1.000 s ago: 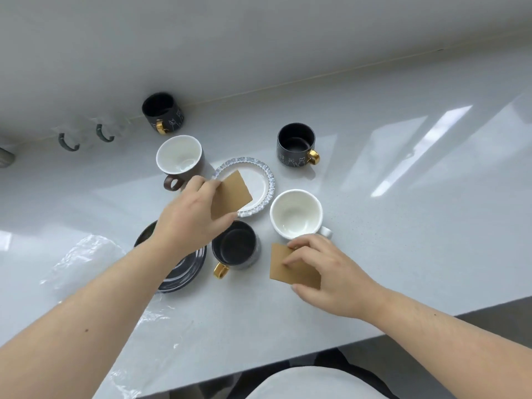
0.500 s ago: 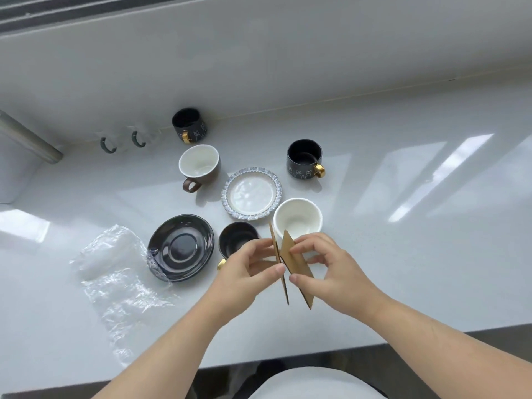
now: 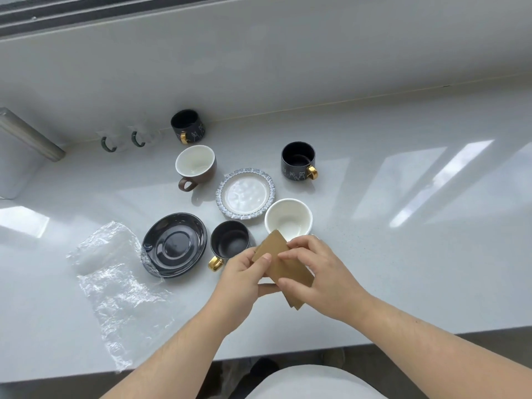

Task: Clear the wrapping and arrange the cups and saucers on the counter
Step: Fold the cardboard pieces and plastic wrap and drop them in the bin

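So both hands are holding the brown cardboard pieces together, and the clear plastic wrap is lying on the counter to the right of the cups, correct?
Not quite. The head view shows the clear plastic wrap lying to the left of the cups, beside the black saucer. The rest holds: the left hand and right hand hold the brown cardboard pieces together.

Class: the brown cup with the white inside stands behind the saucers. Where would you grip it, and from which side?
Grip the brown cup by its loop handle, approaching from the near left: the handle points toward the person, clear of the patterned saucer, and the cup stands upright.
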